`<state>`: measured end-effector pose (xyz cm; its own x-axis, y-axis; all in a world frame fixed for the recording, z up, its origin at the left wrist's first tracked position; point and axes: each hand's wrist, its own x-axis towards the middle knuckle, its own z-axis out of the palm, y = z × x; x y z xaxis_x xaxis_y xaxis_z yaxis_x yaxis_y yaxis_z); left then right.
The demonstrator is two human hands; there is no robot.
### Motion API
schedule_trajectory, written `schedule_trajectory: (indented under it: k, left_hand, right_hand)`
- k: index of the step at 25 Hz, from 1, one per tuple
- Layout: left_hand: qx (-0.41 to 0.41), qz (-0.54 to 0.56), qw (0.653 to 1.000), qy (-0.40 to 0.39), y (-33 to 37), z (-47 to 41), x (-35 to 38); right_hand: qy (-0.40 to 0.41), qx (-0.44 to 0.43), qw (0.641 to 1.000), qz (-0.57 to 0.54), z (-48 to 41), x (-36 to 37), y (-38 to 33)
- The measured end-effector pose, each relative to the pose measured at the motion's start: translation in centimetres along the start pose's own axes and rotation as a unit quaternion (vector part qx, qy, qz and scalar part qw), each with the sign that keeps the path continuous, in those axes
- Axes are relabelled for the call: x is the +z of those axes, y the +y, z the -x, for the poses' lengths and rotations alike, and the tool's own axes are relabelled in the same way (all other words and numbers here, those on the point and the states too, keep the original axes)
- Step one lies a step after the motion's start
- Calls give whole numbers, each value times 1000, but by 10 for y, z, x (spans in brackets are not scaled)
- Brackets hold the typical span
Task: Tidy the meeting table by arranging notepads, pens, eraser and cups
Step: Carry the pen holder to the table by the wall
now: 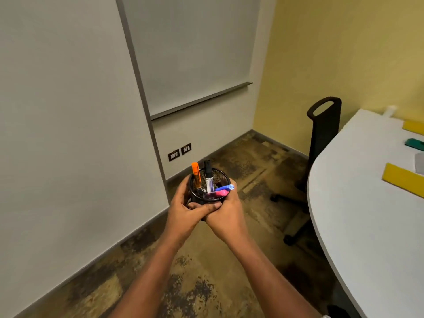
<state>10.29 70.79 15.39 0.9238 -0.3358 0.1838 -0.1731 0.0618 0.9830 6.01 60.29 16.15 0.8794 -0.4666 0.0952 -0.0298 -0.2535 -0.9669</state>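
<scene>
Left of our left hand (185,210) the plain white wall (68,134) stands near. Ahead, the wall with the grey-framed whiteboard (195,53) closes the corner. Right of our right hand (226,214), open air runs over mottled brown carpet (252,180) to the black swivel chair (323,138), just beside the rounded white table (358,203).

Forearms stretched forward, left hand (183,204) and right hand (227,213) curled round mesh cup (218,176), hands touching
</scene>
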Motion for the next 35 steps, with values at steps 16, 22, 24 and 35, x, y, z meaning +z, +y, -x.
schedule_trajectory:
  k: [16,22,24,35]
  left_hand:
    - [-53,13,993,-108,-105,-373,108]
    - [-84,7,984,-160,-144,-515,156]
    - [-84,-1,980,-181,-168,-568,171]
    - [-90,-33,928,-360,-245,-863,256]
  right_hand:
    - [59,49,996,51,-370,-42,84]
    - [75,34,994,67,-509,-69,113]
    - [91,39,993,65,-560,-73,129]
    - [202,121,970,57,-831,-96,185]
